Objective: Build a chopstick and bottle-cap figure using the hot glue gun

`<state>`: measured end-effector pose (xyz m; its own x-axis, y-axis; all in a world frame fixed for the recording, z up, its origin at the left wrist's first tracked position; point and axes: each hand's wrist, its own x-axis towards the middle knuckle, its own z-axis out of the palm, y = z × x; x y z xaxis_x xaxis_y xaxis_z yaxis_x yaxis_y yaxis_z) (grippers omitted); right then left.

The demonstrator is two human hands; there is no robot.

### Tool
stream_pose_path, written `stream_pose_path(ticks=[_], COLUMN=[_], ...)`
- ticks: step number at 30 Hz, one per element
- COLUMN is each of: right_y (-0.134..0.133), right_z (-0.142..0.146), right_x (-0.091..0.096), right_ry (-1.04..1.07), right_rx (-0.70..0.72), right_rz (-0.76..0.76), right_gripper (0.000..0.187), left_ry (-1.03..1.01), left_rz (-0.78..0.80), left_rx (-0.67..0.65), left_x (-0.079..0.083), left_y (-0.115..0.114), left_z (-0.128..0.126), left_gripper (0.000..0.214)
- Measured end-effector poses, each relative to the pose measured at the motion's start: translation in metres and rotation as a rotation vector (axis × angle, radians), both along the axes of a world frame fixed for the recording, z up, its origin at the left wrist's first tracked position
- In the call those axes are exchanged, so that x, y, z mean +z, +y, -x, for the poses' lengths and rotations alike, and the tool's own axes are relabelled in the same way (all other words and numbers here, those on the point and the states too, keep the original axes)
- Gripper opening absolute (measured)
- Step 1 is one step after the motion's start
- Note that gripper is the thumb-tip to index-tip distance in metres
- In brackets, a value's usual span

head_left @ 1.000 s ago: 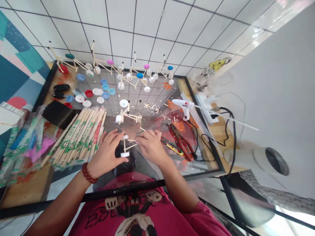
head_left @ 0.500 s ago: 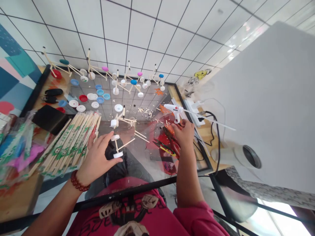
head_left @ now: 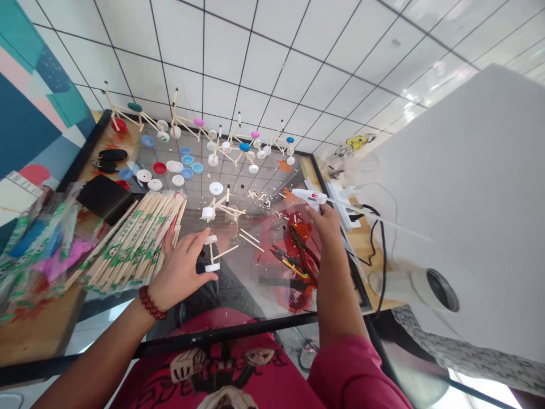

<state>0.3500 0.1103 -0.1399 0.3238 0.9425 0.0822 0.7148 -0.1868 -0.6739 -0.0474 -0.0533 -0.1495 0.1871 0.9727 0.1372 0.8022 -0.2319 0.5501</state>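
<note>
My left hand (head_left: 181, 267) pinches a small stick-and-cap piece (head_left: 212, 253), two white bottle caps joined by a wooden stick with another stick jutting right, just above the glass tabletop (head_left: 251, 284). My right hand (head_left: 327, 222) reaches out to the right and closes on the handle of a white glue gun (head_left: 310, 196) that has a long glue stick out its back. A second stick-and-cap frame (head_left: 218, 208) lies just beyond the left hand. Two loose sticks (head_left: 249, 237) lie between the hands.
A bundle of wrapped chopsticks (head_left: 140, 238) lies at left beside bags of coloured material (head_left: 38, 250). Finished stick models (head_left: 221, 142) and loose caps (head_left: 170, 167) line the far edge. Pliers (head_left: 304, 247) and snips (head_left: 287, 260) lie by my right forearm. A power strip (head_left: 347, 207) with cables sits at right.
My right hand left the stick-and-cap piece and travelled right to the glue gun, closing on its handle. My left hand stays holding the piece.
</note>
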Motion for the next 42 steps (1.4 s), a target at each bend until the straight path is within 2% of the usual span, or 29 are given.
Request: stream_pose_path(ticks=[3,7,11,14,20,26,34,42], right_y=[-0.03,-0.08,-0.113,-0.123,-0.128,-0.128,-0.128,-0.126], right_z=[0.011,0.048,0.088,0.106,0.115,0.12,0.127,0.127], right_x=[0.018,0.036,0.035,0.026,0.007,-0.005,-0.009,-0.008], right_ry=[0.04,0.156,0.193,0.133,0.042,-0.065,-0.091,-0.133], right_rx=[0.101,0.341,0.618,0.712,0.719,0.679,0.704,0.701], right_rz=[-0.07,-0.042,0.002,-0.064,-0.116,-0.158,-0.174,-0.167], right_gripper=[0.056,0.038,0.022,0.02,0.019,0.022,0.024,0.018], left_ry=[-0.022,-0.062,-0.085,-0.077,-0.06,-0.016,-0.033,-0.042], left_rz=[0.03,0.066,0.091,0.082,0.093,0.147,0.118,0.081], left_rx=[-0.013,-0.005,0.002,0.015,0.022,0.012,0.01,0.018], left_x=[0.0,0.0,0.001,0.001,-0.003,0.003,-0.001,-0.006], left_y=[0.0,0.001,0.002,0.001,0.001,0.001,0.0,0.0], left_z=[0.001,0.003,0.003,0.001,0.0,-0.001,-0.002,-0.001], left_gripper=[0.098,0.099,0.098,0.097,0.098,0.098,0.101,0.103])
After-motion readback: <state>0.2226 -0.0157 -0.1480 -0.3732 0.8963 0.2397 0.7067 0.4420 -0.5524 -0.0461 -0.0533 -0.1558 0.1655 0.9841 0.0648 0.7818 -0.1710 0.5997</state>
